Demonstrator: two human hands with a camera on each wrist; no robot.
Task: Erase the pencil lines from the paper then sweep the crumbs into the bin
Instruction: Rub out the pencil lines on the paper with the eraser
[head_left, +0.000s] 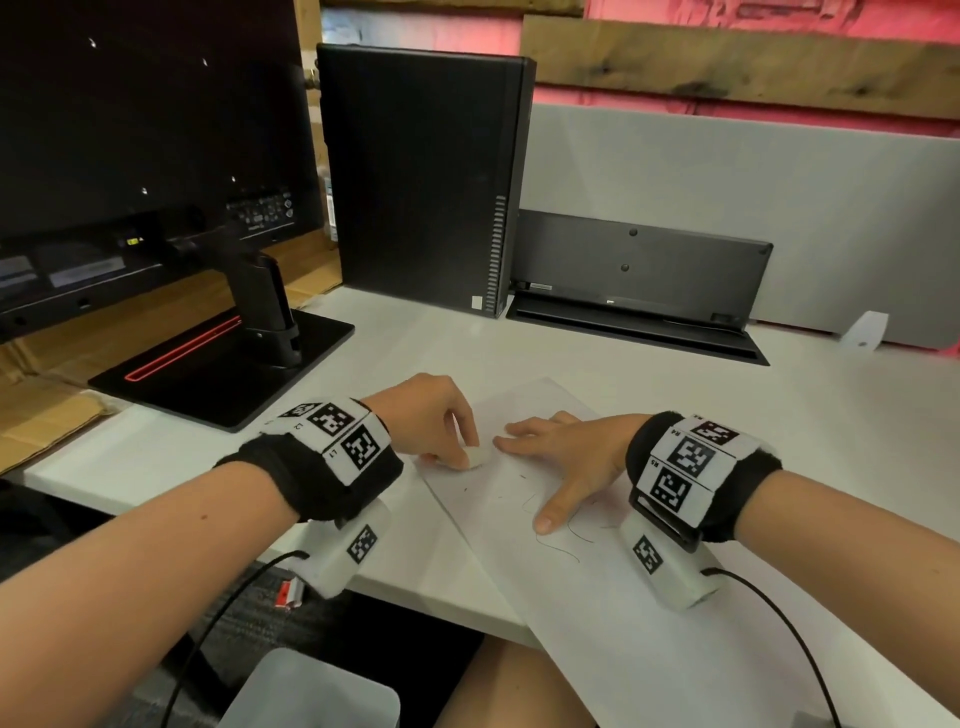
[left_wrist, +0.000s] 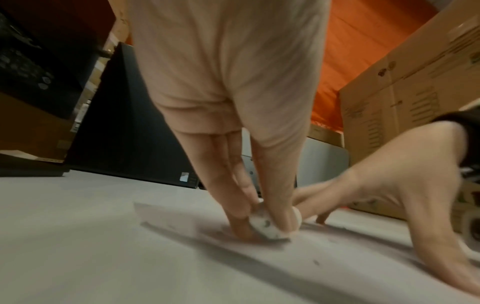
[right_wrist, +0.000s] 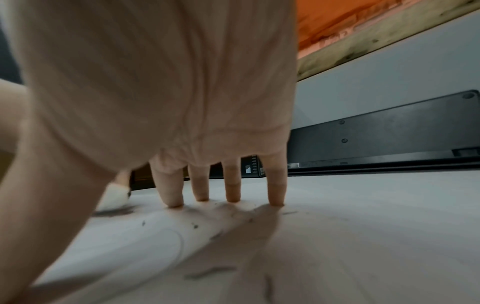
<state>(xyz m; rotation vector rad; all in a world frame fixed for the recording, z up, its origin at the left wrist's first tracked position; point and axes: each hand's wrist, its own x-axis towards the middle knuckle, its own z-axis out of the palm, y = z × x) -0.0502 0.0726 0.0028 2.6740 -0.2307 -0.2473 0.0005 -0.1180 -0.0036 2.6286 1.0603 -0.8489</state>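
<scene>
A white sheet of paper (head_left: 587, 587) lies askew on the desk, with thin pencil lines (head_left: 558, 548) near its middle. My left hand (head_left: 441, 431) pinches a small white eraser (head_left: 475, 457) and presses it onto the paper's upper left part; in the left wrist view the eraser (left_wrist: 270, 226) shows grey smudges. My right hand (head_left: 561, 457) lies flat on the paper with fingers spread, its fingertips (right_wrist: 233, 198) pressing down just right of the eraser (right_wrist: 114, 197). Dark eraser crumbs (right_wrist: 194, 226) dot the sheet (right_wrist: 337, 246). A pale bin (head_left: 311, 691) sits below the desk edge.
A monitor on a black base (head_left: 223, 364) stands at the left, a black computer case (head_left: 421, 182) behind the paper, and a black keyboard (head_left: 639, 280) leans on a grey divider (head_left: 753, 208). Cables hang from both wrists. Cardboard boxes (left_wrist: 415, 92) are stacked beyond.
</scene>
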